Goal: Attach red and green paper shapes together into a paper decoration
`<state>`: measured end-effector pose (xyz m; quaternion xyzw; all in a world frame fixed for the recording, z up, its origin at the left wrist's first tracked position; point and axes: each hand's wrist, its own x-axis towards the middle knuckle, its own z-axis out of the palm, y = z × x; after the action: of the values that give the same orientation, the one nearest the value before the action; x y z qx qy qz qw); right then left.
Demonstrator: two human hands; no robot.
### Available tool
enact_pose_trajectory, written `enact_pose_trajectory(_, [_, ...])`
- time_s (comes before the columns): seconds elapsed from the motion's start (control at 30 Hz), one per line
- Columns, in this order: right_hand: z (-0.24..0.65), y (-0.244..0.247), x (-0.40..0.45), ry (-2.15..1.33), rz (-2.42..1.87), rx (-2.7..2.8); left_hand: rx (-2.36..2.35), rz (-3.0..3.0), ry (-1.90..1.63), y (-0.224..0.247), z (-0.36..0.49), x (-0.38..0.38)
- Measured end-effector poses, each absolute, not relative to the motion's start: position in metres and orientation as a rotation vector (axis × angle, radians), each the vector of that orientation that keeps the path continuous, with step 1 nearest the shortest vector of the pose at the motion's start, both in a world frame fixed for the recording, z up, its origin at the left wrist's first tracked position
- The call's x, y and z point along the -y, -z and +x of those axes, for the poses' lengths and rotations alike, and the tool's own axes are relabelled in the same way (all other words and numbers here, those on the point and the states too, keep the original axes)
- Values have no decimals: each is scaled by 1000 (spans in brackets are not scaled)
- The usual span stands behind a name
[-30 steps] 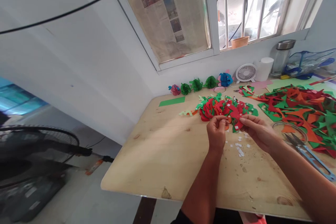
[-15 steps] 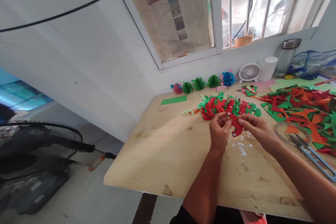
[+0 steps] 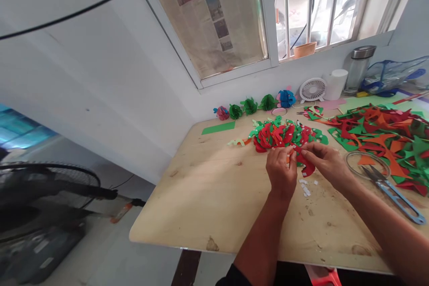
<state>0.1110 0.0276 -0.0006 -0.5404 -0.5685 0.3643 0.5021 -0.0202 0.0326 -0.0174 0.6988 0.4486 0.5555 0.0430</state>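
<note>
Between my two hands is a curved red paper cutout [image 3: 307,167] with small white squares stuck on it. My right hand [image 3: 324,161] pinches its upper part between thumb and fingers. My left hand [image 3: 280,169] is closed at the cutout's left end, and its fingers hide that end. Just behind my hands lies a heap of red and green paper cutouts [image 3: 273,135], several bearing white squares. Small white squares [image 3: 305,187] are scattered on the wooden table [image 3: 208,187] below the cutout.
To the right lie blue-handled thread snips [image 3: 397,194], a clear ring [image 3: 368,164] and a big pile of paper scraps [image 3: 389,132]. Folded paper figures [image 3: 250,106], a small white fan [image 3: 313,90] and a glass bottle [image 3: 359,69] line the wall. A green strip [image 3: 218,128] lies back left.
The red cutout has tilted slightly, its lower end now further right. My left hand's fingers have closed in over its left end. The whole view has shifted a little.
</note>
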Motion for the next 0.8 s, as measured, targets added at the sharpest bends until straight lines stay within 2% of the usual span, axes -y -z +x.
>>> enact_pose_trajectory(0.27, [107,4,-29,-952,-1240,1398,-1415,2148,-1659,16,-21,-33])
enact_pose_trajectory(0.63, [109,3,-27,-613,-1226,1622,-1415,2114,-1552,13,-24,-32])
enact_pose_trajectory(0.8, [108,3,-26,-634,-1220,1634,-1439,2123,-1539,11,-23,-30])
